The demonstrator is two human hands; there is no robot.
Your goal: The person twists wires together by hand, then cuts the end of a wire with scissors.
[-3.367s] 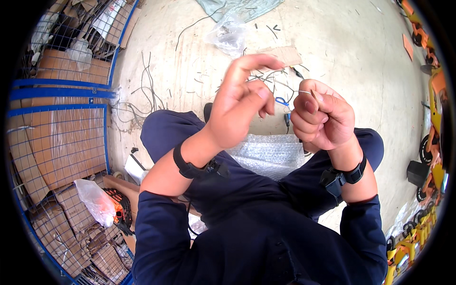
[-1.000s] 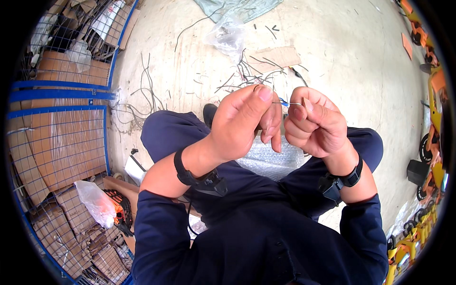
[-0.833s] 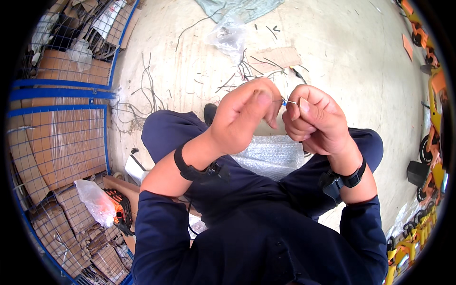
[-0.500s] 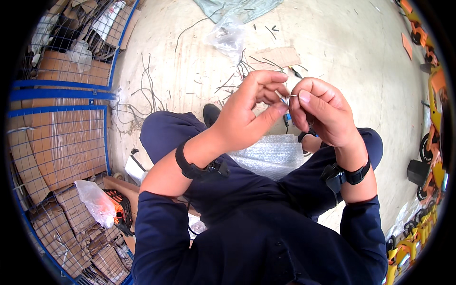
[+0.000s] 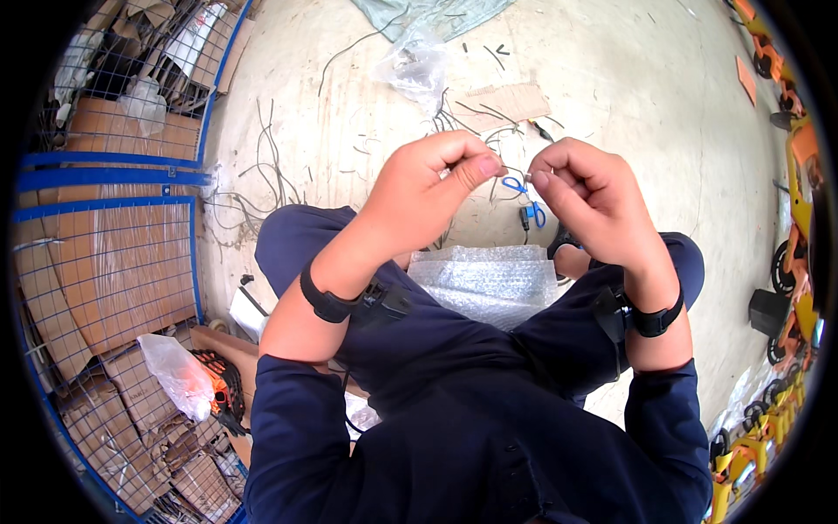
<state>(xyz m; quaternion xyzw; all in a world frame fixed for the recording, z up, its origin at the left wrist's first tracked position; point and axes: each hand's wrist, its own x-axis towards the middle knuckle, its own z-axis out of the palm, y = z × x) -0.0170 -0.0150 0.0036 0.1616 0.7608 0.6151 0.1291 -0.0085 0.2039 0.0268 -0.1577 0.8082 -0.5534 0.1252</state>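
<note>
My left hand (image 5: 436, 188) is closed in a pinch, thumb against the curled fingers. A thin wire (image 5: 515, 169) shows in the small gap between it and my right hand (image 5: 594, 196), whose thumb and forefinger also pinch at it. How far the wire runs inside the fingers is hidden. On the floor below the gap lie blue-handled scissors (image 5: 538, 216), partly covered by my right hand. A black cable plug (image 5: 525, 215) lies beside their handles. Bubble wrap (image 5: 489, 278) is spread between my legs.
Loose dark cables (image 5: 278, 157) and short offcuts lie about the floor. Ahead are a flat cardboard piece (image 5: 502, 105), a clear plastic bag (image 5: 415, 70) and a greenish sheet (image 5: 436, 13). Blue wire cages (image 5: 109, 179) with cardboard stand left; yellow-orange wheeled frames (image 5: 799, 175) line the right.
My hands have moved apart, and the left has shifted left, its fingers folding from loosely spread into a pinch. The blue scissors handles on the floor now show between them.
</note>
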